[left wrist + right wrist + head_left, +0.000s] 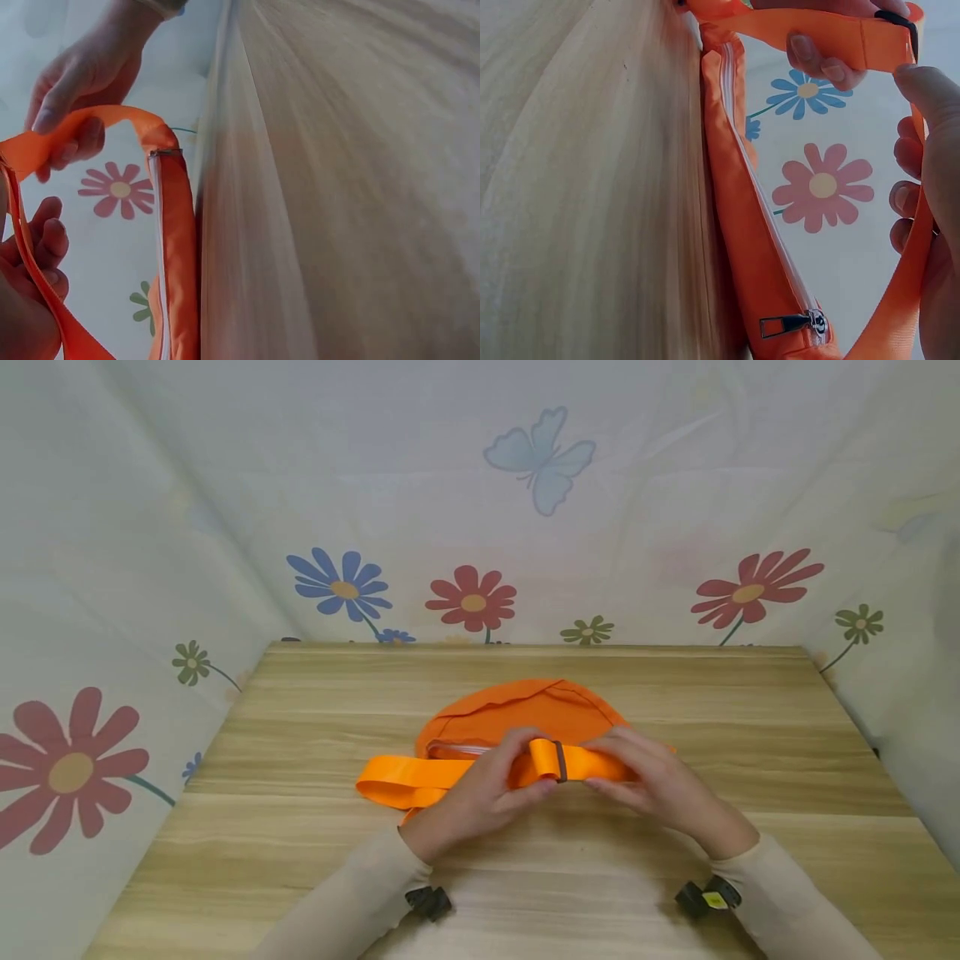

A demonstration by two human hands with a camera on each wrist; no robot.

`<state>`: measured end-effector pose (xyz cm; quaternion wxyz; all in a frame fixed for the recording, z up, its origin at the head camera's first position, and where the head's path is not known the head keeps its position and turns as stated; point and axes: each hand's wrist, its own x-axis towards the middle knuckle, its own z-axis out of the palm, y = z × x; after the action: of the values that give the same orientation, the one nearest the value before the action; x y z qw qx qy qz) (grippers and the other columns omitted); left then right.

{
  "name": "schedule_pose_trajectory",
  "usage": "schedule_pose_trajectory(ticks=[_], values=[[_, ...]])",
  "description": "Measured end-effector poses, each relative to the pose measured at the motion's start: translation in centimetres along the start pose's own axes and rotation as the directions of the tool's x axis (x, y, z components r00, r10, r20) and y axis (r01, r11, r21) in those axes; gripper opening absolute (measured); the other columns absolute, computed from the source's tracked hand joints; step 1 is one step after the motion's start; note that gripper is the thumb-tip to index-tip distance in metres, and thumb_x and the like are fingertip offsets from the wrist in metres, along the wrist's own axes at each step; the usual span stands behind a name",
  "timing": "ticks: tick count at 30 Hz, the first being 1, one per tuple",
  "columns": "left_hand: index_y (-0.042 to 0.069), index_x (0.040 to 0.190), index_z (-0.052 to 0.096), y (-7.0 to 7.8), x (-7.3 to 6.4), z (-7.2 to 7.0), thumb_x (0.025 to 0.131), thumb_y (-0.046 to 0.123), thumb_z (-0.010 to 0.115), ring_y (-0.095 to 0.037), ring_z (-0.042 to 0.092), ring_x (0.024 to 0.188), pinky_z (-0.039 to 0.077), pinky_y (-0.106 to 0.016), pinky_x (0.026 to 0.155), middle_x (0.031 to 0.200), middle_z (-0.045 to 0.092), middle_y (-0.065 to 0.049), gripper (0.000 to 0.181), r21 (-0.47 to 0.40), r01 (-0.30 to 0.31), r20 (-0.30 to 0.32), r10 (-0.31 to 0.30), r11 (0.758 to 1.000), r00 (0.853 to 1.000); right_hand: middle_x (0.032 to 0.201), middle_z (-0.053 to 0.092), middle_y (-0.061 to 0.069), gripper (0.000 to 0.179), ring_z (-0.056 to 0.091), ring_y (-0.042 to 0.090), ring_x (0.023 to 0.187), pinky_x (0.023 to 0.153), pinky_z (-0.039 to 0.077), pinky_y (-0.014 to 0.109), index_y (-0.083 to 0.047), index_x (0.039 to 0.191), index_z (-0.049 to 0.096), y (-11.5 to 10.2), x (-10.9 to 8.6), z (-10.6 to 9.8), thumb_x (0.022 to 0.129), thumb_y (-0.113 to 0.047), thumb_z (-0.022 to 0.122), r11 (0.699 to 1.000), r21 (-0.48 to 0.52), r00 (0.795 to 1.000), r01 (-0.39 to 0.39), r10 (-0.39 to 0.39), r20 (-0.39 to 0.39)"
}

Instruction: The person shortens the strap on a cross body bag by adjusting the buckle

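An orange waist bag [517, 714] with a white zipper lies on the table. Its orange strap [592, 764] is lifted in front of the bag and runs through a dark slider buckle [561, 762]. My left hand [506, 781] holds the strap just left of the buckle, where the webbing forms a small loop. On the other side, my right hand [660, 777] pinches the strap between thumb and fingers. The right wrist view shows the right thumb close to the buckle [900, 22] and the metal zipper pull [786, 324] at the bag's end.
Beneath the bag is a wood-grain table [300, 860]. A loose loop of strap [405, 772] lies to the left of the bag. Behind the table hangs a pale cloth [420, 485] printed with flowers and a butterfly. Both wrists wear small black devices [429, 902].
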<state>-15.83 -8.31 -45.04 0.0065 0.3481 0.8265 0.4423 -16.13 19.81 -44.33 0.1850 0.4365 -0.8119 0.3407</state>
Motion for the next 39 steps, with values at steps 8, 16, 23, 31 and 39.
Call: schedule_pose_trajectory(ticks=[8,16,23,31,39], values=[[0.018,0.148,0.046,0.4,0.8,0.7,0.104,0.037,0.073,-0.014,0.063,0.11,0.057,-0.033,0.104,0.127,0.067,0.001,0.056,-0.001,0.012,0.027,-0.012,1.0,1.0,0.118,0.072,0.0,0.038,0.065,0.012,0.096,0.095,0.05,0.01,-0.01,0.129,0.071,-0.3,0.5,0.1,0.104,-0.038,0.072,0.999,0.01,0.999,0.04,-0.04,0.006],[0.018,0.148,0.048,0.8,1.2,1.3,0.102,0.038,0.075,-0.015,0.064,0.112,0.057,-0.036,0.106,0.132,0.067,0.001,0.057,0.032,0.034,0.023,-0.035,0.999,0.999,0.119,0.072,0.003,0.047,0.064,0.012,0.095,0.091,0.052,0.013,-0.005,0.128,0.071,-0.1,0.4,-0.1,0.104,-0.046,0.066,0.999,0.002,0.999,0.051,-0.051,0.015],[0.024,0.142,0.058,1.1,1.6,1.5,0.1,0.04,0.078,-0.013,0.065,0.119,0.054,-0.039,0.113,0.135,0.069,0.007,0.049,0.009,0.042,0.013,-0.042,0.999,0.999,0.12,0.071,0.003,0.049,0.065,0.013,0.096,0.092,0.052,0.012,-0.004,0.128,0.07,0.0,0.3,-0.2,0.104,-0.047,0.066,0.996,-0.006,0.996,0.085,-0.085,0.011],[0.024,0.139,0.061,1.1,1.5,1.3,0.098,0.033,0.081,-0.015,0.064,0.116,0.053,-0.043,0.112,0.128,0.071,0.006,0.047,-0.085,0.133,-0.033,-0.136,0.987,0.99,0.122,0.073,0.009,0.061,0.069,0.023,0.104,0.106,0.043,0.004,-0.002,0.135,0.068,0.8,-1.0,-0.7,0.104,-0.054,0.06,0.997,-0.075,1.0,0.001,-0.001,-0.001],[0.022,0.142,0.058,1.0,1.6,1.1,0.1,0.03,0.079,-0.017,0.06,0.114,0.053,-0.039,0.108,0.125,0.067,0.003,0.047,-0.157,0.142,-0.044,-0.151,0.977,0.988,0.116,0.068,0.004,0.056,0.062,0.014,0.096,0.097,0.045,0.003,-0.005,0.132,0.07,1.2,-1.7,-1.4,0.106,-0.052,0.058,0.993,-0.118,1.0,-0.021,0.018,-0.021]])
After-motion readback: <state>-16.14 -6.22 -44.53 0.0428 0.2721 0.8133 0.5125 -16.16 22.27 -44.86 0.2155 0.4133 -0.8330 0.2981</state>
